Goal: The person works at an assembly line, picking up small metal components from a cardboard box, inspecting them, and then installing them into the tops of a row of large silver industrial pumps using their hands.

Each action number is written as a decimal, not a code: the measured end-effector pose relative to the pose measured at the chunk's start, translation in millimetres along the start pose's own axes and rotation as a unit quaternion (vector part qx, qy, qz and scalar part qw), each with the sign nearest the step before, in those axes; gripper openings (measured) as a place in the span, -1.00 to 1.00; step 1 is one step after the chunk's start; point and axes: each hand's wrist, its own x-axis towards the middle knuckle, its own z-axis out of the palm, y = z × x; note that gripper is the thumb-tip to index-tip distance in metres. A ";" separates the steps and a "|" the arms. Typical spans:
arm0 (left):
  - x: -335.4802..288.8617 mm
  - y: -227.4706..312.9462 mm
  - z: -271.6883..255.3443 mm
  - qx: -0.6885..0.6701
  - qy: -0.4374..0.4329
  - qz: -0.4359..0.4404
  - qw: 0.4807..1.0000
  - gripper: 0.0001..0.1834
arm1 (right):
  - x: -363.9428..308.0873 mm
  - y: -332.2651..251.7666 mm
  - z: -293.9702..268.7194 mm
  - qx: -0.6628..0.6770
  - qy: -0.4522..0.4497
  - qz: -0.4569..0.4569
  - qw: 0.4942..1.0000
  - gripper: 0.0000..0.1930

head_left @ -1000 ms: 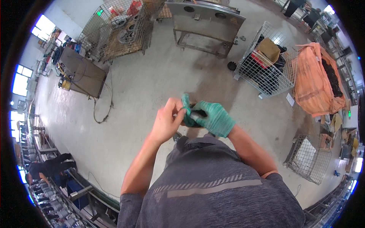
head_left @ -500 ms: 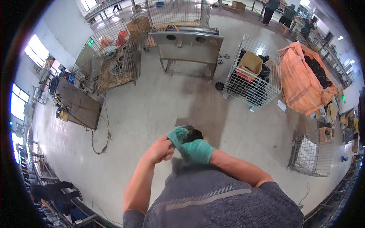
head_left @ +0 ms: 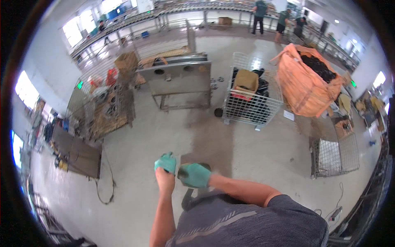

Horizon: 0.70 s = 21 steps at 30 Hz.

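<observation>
Glove covers my left hand, just left of my right hand; whether either's fingers are clamped, I can't tell; I'd tug it evenly.

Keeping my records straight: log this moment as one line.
left hand: green glove on | right hand: green glove on | hands apart | ahead right: wire cage, brown box inside

Bright windows blown out at left, even light on floor, fisheye-bent edges, dark rim, far detail seemingly soft
</observation>
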 end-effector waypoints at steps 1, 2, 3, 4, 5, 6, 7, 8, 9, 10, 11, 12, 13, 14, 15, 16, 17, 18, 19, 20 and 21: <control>-5.6 -8.8 -1.6 0.006 0.017 0.038 0.999 -0.82 | -0.5 -20.9 -11.2 -0.001 0.019 0.035 0.999 -0.80; -7.7 -9.0 -0.8 0.027 0.014 0.059 0.998 -0.82 | 0.8 -36.1 -23.0 0.028 0.022 0.057 0.998 -0.77; -7.1 -2.5 3.7 0.044 0.006 0.086 0.995 -0.82 | 2.1 -37.0 -24.7 -0.003 0.049 0.040 0.998 -0.73; -7.9 4.6 4.1 0.077 -0.020 0.100 0.992 -0.82 | 1.3 -37.2 -28.8 0.003 0.044 0.059 0.997 -0.72; -6.8 10.6 6.2 0.110 -0.044 0.113 0.986 -0.82 | 0.6 -37.9 -32.8 0.010 0.037 0.078 0.996 -0.70; -4.3 4.6 4.1 0.122 -0.061 0.152 0.979 -0.80 | 2.3 -28.4 -22.0 0.012 0.040 0.081 0.996 -0.68; -3.9 8.5 5.6 0.137 -0.063 0.159 0.976 -0.75 | 2.2 -22.1 -15.3 0.008 0.046 0.084 0.995 -0.68; -4.6 14.2 5.9 0.152 -0.065 0.165 0.972 -0.71 | 1.6 -15.8 -8.5 0.004 0.051 0.087 0.995 -0.68; -4.8 17.5 4.6 0.169 -0.063 0.170 0.969 -0.67 | 2.7 -19.3 -9.9 -0.001 0.053 0.087 0.995 -0.68; -5.3 16.6 4.9 0.185 -0.070 0.171 0.965 -0.66 | 1.8 -23.5 -10.3 0.007 0.061 0.090 0.994 -0.68; -6.8 14.2 5.2 0.202 -0.076 0.170 0.961 -0.65 | 1.6 -27.4 -10.8 0.009 0.063 0.097 0.993 -0.69; -7.7 12.4 5.3 0.220 -0.083 0.171 0.957 -0.64 | 1.6 -30.8 -11.2 0.011 0.065 0.104 0.992 -0.69; -8.0 10.5 5.3 0.214 -0.092 0.165 0.958 -0.69 | 2.0 -33.3 -11.7 0.013 0.067 0.111 0.991 -0.70; -7.7 8.3 5.1 0.208 -0.102 0.160 0.960 -0.75 | 3.1 -34.8 -13.5 0.005 0.055 0.125 0.991 -0.71; -1.6 11.0 4.7 0.214 -0.136 0.145 0.956 -0.80 | 3.3 -37.1 -16.5 0.012 0.049 0.106 0.993 -0.73; 4.0 14.7 4.6 0.221 -0.170 0.130 0.952 -0.83 | 2.4 -39.0 -20.0 0.020 0.043 0.087 0.995 -0.75; 17.7 18.4 6.8 0.239 -0.230 0.104 0.938 -0.82 | 2.4 -39.2 -22.5 0.027 0.037 0.069 0.997 -0.77; 22.6 11.7 9.2 0.221 -0.240 0.095 0.941 -0.82 | 2.9 -38.3 -18.7 0.021 0.014 -0.014 1.000 -0.80; 27.1 6.7 11.4 0.203 -0.249 0.086 0.943 -0.80 | 1.8 -44.2 -17.8 0.014 -0.010 -0.096 0.995 -0.83; 28.2 -20.7 23.8 0.149 -0.208 0.095 0.962 -0.81 | -1.5 -54.5 -12.7 0.060 -0.067 -0.133 0.987 -0.85; 29.0 -40.3 33.8 0.093 -0.172 0.106 0.975 -0.81 | 4.8 -46.6 0.6 -0.011 -0.027 -0.148 0.989 -0.84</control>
